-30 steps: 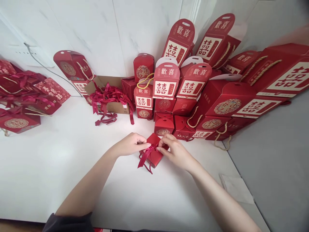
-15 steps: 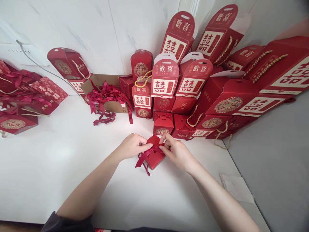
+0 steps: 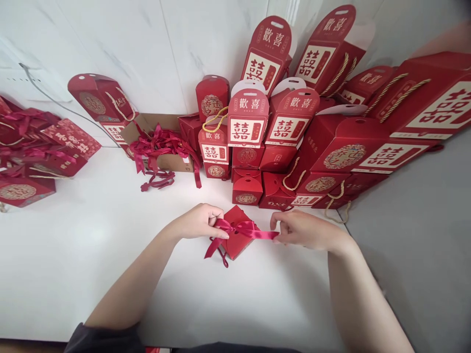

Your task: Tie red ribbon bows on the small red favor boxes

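Observation:
A small red gift box (image 3: pixel 237 249) rests at an angle on the white table in front of me. Across its top runs a shiny crimson ribbon (image 3: pixel 246 226), tied in a bow. My left hand (image 3: pixel 201 221) is closed at the box's left side, pinching the left loop of the bow between thumb and fingers. To the right of the box, my right hand (image 3: pixel 303 229) grips the end of a ribbon tail stretched sideways. A dark red cord sticks out at the box's lower left.
Red gift boxes (image 3: pixel 248 125) with rope handles stand stacked along the wall, behind and to the right. A cardboard box (image 3: pixel 176 163) of crimson ribbons sits behind my left hand. More red boxes (image 3: pixel 22 189) lie at far left. A grey panel (image 3: pixel 415 215) borders the table's right side.
My right hand has moved right, away from the box, drawing a ribbon tail out straight. My left hand stays by the bow, whose loops now show clearly.

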Demonstrator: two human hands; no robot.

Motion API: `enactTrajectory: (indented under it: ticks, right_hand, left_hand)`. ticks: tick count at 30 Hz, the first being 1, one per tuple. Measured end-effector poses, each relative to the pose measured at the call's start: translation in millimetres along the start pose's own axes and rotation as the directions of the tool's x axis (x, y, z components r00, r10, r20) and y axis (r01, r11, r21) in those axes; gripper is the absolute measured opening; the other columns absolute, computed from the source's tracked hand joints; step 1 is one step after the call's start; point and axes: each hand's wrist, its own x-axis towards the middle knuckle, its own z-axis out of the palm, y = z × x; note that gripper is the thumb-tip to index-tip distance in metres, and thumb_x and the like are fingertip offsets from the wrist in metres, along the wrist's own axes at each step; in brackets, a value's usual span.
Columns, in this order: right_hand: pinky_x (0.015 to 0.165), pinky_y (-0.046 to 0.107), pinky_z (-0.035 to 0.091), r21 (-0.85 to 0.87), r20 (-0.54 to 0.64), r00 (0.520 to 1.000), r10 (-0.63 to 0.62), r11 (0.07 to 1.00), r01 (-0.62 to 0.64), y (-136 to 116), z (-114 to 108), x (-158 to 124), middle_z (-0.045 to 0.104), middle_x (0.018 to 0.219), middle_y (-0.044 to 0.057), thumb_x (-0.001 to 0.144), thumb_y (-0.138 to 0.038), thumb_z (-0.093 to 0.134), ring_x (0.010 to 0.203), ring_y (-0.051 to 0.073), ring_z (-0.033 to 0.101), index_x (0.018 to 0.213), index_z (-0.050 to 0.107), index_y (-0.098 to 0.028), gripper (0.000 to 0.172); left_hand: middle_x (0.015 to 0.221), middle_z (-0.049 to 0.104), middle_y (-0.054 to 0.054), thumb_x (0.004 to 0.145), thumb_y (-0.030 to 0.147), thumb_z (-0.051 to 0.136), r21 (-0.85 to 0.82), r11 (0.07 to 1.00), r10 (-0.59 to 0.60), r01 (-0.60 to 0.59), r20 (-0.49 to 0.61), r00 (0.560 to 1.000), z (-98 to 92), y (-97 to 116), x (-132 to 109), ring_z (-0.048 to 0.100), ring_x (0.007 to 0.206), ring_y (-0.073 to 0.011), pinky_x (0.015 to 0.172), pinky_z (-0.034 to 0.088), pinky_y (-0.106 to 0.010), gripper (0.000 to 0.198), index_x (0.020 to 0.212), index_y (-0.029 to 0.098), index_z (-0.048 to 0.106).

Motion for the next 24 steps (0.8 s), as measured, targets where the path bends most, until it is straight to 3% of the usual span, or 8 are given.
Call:
enactTrajectory:
  ticks: [3, 6, 10, 14, 17, 20, 24]
  right_hand:
    - [0.059, 0.024, 0.037, 0.024, -0.158, 0.986, -0.061, 0.998, 0.066, -4.4, -0.4, 0.9, 0.066, 0.077, 0.000, 0.090, -0.036, 0.054, 0.065, 0.014, 0.056, 0.092, 0.062, -0.023, 0.016]
    - [0.059, 0.024, 0.036, 0.191, -0.228, 0.957, -0.180, 0.955, 0.226, -12.7, 9.3, 15.1, 0.059, 0.071, -0.002, 0.093, -0.045, 0.050, 0.062, 0.012, 0.050, 0.094, 0.062, -0.022, 0.026]
    - [0.052, 0.023, 0.029, 0.341, -0.141, 0.961, -0.236, 0.900, 0.271, -12.3, 22.0, 35.1, 0.047, 0.059, -0.005, 0.086, -0.050, 0.060, 0.054, 0.010, 0.039, 0.090, 0.065, -0.018, 0.032]
    - [0.053, 0.023, 0.029, 0.475, -0.037, 0.961, -0.273, 0.841, 0.258, -7.9, 25.8, 41.8, 0.048, 0.062, -0.003, 0.088, -0.052, 0.056, 0.056, 0.009, 0.037, 0.078, 0.061, -0.016, 0.038]
    - [0.054, 0.023, 0.030, 0.405, -0.110, 0.956, -0.272, 0.866, 0.293, -10.9, 27.7, 42.8, 0.046, 0.062, -0.004, 0.090, -0.052, 0.054, 0.057, 0.009, 0.037, 0.069, 0.051, -0.017, 0.041]
    - [0.058, 0.023, 0.031, 0.240, -0.228, 0.917, -0.329, 0.893, 0.380, -16.2, 31.0, 44.7, 0.047, 0.062, -0.004, 0.093, -0.047, 0.052, 0.059, 0.009, 0.040, 0.065, 0.045, -0.018, 0.041]
    - [0.059, 0.022, 0.032, 0.160, -0.271, 0.880, -0.389, 0.884, 0.440, -17.6, 35.1, 48.4, 0.048, 0.062, -0.004, 0.095, -0.039, 0.049, 0.060, 0.010, 0.041, 0.062, 0.042, -0.019, 0.040]
  left_hand:
    - [0.056, 0.031, 0.008, 0.067, 0.047, 0.076, 0.030, 1.000, 0.009, -0.008, -0.011, 1.000, 0.2, -0.4, -0.5, 0.028, 0.051, -0.0067, 0.046, 0.021, -0.021, 0.047, 0.062, 0.018, 0.040]
    - [0.055, 0.032, 0.008, 0.067, 0.048, 0.076, 0.035, 0.999, -0.011, 0.011, -0.003, 1.000, 0.9, 0.6, -0.6, 0.028, 0.050, -0.0071, 0.046, 0.022, -0.021, 0.041, 0.067, 0.017, 0.049]
    - [0.056, 0.032, 0.008, 0.066, 0.048, 0.077, 0.052, 0.998, -0.016, 0.017, -0.022, 1.000, 1.6, 1.6, -1.2, 0.028, 0.051, -0.0073, 0.046, 0.022, -0.021, 0.042, 0.066, 0.018, 0.048]
    - [0.056, 0.034, 0.008, 0.065, 0.050, 0.077, 0.077, 0.997, -0.012, 0.013, -0.014, 1.000, 1.6, 1.4, -1.7, 0.028, 0.051, -0.0072, 0.046, 0.021, -0.021, 0.046, 0.065, 0.018, 0.045]
    - [0.055, 0.034, 0.008, 0.067, 0.051, 0.075, 0.118, 0.993, 0.022, -0.020, -0.014, 1.000, 1.1, 2.7, -2.3, 0.028, 0.052, -0.0076, 0.047, 0.022, -0.021, 0.046, 0.064, 0.018, 0.044]
    - [0.054, 0.033, 0.008, 0.068, 0.049, 0.075, 0.158, 0.986, 0.053, -0.049, -0.019, 0.998, 0.8, 5.3, -3.3, 0.028, 0.053, -0.0079, 0.048, 0.022, -0.020, 0.046, 0.063, 0.018, 0.041]
    - [0.054, 0.036, 0.007, 0.068, 0.048, 0.075, 0.184, 0.982, 0.039, -0.035, -0.018, 0.999, 1.3, 6.4, -3.7, 0.029, 0.054, -0.0081, 0.048, 0.023, -0.020, 0.047, 0.062, 0.018, 0.040]
